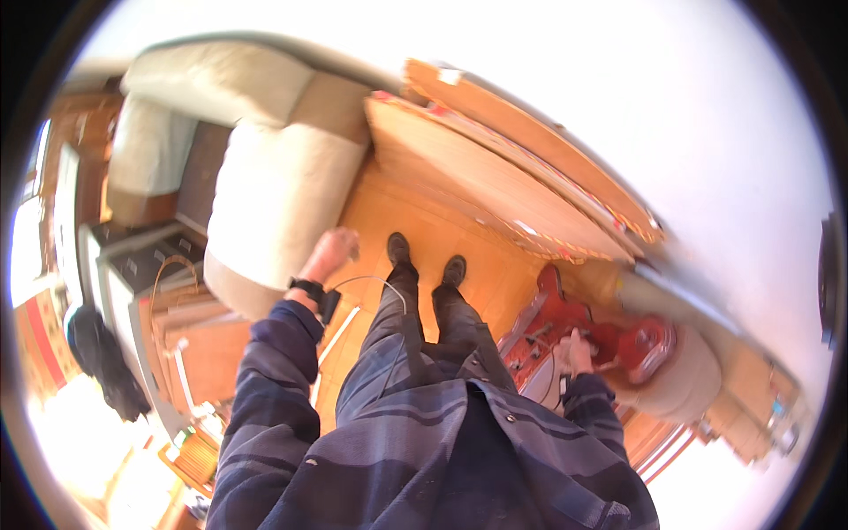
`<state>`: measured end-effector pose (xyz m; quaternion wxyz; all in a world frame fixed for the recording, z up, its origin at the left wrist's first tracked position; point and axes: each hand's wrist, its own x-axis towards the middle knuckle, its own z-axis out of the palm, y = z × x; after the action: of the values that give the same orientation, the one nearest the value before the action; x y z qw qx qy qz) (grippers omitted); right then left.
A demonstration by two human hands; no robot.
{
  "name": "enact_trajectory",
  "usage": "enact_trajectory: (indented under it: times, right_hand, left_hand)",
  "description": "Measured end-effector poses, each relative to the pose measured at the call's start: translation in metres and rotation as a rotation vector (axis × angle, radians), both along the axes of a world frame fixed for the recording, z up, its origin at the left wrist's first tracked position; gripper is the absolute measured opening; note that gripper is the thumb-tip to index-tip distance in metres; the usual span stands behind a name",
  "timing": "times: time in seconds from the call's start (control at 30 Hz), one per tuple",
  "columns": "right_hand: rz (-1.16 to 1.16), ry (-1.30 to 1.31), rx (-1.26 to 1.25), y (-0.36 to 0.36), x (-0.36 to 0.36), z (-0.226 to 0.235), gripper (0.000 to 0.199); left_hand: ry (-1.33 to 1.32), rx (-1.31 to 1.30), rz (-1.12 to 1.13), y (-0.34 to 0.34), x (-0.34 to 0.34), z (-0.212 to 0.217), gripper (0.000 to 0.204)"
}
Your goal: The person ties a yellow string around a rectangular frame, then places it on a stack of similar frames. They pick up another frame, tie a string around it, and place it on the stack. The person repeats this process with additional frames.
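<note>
My left hand [332, 251] hangs in the air before the beige sofa, fingers curled and slightly blurred, with nothing visible in them. A black strap with a small dark device [325, 301] is on that wrist, and a thin pale cable runs from it toward my leg. My right hand [576, 352] is low on my right, against a glossy red object [552, 322] with several small fittings on its surface. Its kind is unclear. The right fingers are bent inward, and what they grip is hidden. Another dark band is on the right wrist.
The beige sofa [274, 208] stands ahead on the left. Large flat cardboard pieces [495, 172] lean on the white wall, right of my feet. A beige rounded seat [689, 380] is beyond the red object. Dark drawers [155, 265] and boxes crowd the left. The floor [397, 194] is orange wood.
</note>
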<state>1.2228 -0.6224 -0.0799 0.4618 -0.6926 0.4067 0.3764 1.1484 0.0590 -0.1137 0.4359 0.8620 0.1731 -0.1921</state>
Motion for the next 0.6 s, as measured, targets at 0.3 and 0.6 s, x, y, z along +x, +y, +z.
enact_trajectory:
  times: [0.3,0.6]
  right_hand:
    - [1.181,0.178,0.094,0.066,0.056,-0.021,0.039]
    - [1.134,-0.091,-0.084,0.251,0.181,0.003,0.029]
  left_hand:
    - [0.66,-0.195,0.408,-0.208,-0.381,0.024,0.058]
    - [0.66,-0.652,1.61,-0.469,-0.496,0.068,0.038]
